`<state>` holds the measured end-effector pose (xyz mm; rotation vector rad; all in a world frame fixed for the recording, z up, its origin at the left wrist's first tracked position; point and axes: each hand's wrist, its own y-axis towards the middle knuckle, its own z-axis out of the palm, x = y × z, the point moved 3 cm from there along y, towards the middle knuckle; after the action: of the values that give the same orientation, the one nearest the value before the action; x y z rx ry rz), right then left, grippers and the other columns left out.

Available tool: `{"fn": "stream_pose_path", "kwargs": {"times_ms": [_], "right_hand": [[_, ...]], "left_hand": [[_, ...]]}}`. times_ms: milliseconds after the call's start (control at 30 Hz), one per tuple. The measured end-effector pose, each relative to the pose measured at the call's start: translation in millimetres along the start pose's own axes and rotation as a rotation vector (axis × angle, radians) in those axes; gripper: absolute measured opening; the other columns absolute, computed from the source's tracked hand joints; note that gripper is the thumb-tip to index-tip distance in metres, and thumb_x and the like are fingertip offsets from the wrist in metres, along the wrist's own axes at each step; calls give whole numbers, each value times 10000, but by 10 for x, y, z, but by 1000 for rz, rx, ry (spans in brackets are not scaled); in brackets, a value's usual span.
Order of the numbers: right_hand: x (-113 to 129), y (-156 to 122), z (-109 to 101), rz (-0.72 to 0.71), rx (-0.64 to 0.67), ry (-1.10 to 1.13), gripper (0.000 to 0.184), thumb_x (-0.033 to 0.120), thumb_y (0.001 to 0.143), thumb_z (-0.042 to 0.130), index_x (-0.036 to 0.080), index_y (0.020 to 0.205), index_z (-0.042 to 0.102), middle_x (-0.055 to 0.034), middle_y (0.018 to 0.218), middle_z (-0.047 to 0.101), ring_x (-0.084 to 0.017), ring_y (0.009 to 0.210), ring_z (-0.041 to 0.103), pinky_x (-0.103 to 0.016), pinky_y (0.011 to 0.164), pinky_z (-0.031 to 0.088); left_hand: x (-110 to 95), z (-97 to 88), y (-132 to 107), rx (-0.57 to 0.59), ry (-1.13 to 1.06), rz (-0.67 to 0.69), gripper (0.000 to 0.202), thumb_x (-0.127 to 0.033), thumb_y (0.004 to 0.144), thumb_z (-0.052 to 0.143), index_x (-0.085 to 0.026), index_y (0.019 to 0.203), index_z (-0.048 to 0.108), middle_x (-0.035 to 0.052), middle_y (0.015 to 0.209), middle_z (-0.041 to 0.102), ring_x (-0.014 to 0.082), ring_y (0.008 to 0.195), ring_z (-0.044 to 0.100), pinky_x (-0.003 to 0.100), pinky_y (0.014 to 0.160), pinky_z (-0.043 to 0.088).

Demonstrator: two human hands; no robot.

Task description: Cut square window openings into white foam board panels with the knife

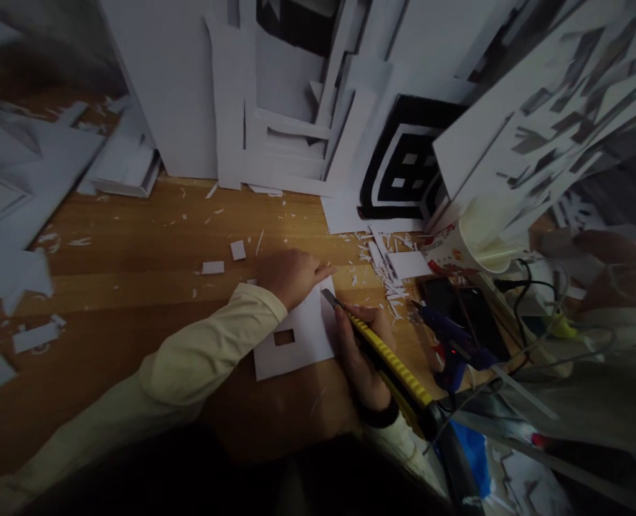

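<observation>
Right of the frame's centre, the right hand (pixel 365 362) is closed round a long yellow-and-black utility knife (pixel 393 364), its blade angled toward the upper left, seemingly to bring the tip onto the white card with a rectangular cutout (pixel 310 337) at centre. The left hand (pixel 290 276) lies over the card's upper part, probably to steady it; whether its fingers pinch anything, I cannot tell. Small white offcuts (pixel 213 267) lie just beyond on the brown wooden table (pixel 150 236). Right of centre, a dark-blue glue gun (pixel 447 326) rests near a white-and-red paper cup (pixel 449 251), apart from the card.
</observation>
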<state>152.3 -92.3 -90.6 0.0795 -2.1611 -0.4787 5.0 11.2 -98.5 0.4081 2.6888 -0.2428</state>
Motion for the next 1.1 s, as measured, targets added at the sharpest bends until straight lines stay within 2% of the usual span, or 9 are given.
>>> {"fn": "stream_pose_path", "kwargs": {"times_ms": [233,467,667,800,933,1100], "right_hand": [[3,-3,18,15,25,-38,121,324,924,670,206,938,649,-20,797,708,-170,685,641,-307,613,519],[-38,27,30,48,64,41,119,327,927,665,219,918,617,-6,829,689,-167,738,624,-306,665,507],[48,219,10,63,169,84,111,289,943,634,222,866,592,15,814,658,-145,722,590,-285,660,482],[95,255,11,38,222,37,159,279,930,629,225,801,553,33,720,598,-133,633,543,-277,595,452],[128,144,2,43,154,-47,195,289,924,625,229,783,503,31,681,557,-131,583,514,-287,560,440],[169,66,-13,-3,164,-62,183,271,929,596,240,792,479,6,711,560,-153,605,527,-325,584,463]], "left_hand": [[0,4,7,5,48,-2,657,-600,1011,333,-136,926,790,159,892,765,262,783,681,338,644,389],[-10,-16,2,-2,43,18,623,-567,1018,347,-149,915,798,148,879,762,255,780,678,336,644,393],[-8,-13,10,6,12,10,592,-563,1011,377,-146,961,794,145,898,763,249,799,679,330,661,397],[-7,-6,12,1,-16,8,576,-553,1014,384,-151,948,791,137,909,762,235,795,671,326,665,402],[-10,1,7,9,-16,20,576,-543,1017,385,-145,928,792,140,910,762,236,801,671,327,675,406],[-1,16,14,-2,-29,34,569,-538,1014,399,-141,913,794,153,904,760,242,794,672,329,671,405]]}}
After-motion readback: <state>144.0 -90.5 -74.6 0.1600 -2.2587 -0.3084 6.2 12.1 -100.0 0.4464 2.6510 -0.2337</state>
